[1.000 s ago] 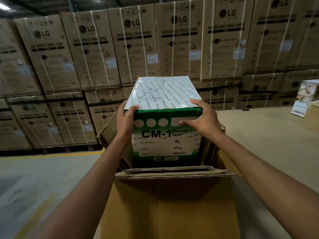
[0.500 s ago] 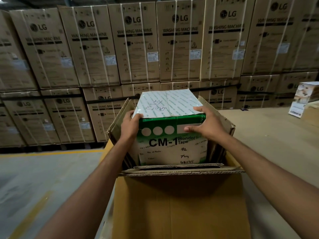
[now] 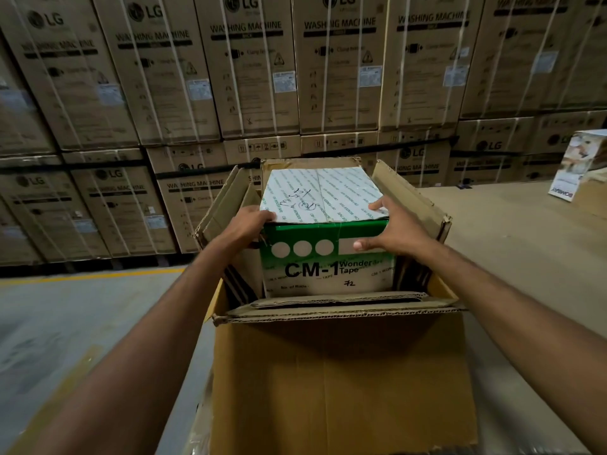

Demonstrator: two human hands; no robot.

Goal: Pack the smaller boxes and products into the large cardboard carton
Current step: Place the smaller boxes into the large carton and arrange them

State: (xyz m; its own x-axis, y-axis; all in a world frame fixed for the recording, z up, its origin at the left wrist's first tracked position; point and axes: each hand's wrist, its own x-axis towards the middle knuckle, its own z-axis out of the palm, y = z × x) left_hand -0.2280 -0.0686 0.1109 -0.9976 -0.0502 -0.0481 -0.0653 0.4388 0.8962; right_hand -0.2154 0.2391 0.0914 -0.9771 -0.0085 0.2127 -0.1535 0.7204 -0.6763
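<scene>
green-and-white cardboard tape box (image 3: 323, 257) stands upright, partly sunk in the large brown cardboard carton (image 3: 341, 372), between its raised flaps. left hand (image 3: 244, 226) grips the upper left edge, fingers curled over the top. right hand (image 3: 392, 231) grips the upper right corner, fingers on top, thumb pressed to the front face.

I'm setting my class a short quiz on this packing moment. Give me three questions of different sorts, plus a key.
1. True or false: the tape box sits wholly below the rim of the carton.
2. What is printed on the stacked boxes behind? A) Washing machine B) Television C) Fridge
3. Fill in: the left hand and right hand both hold the tape box at its ___ edge.
Key: 1 false; 2 A; 3 top.
</scene>
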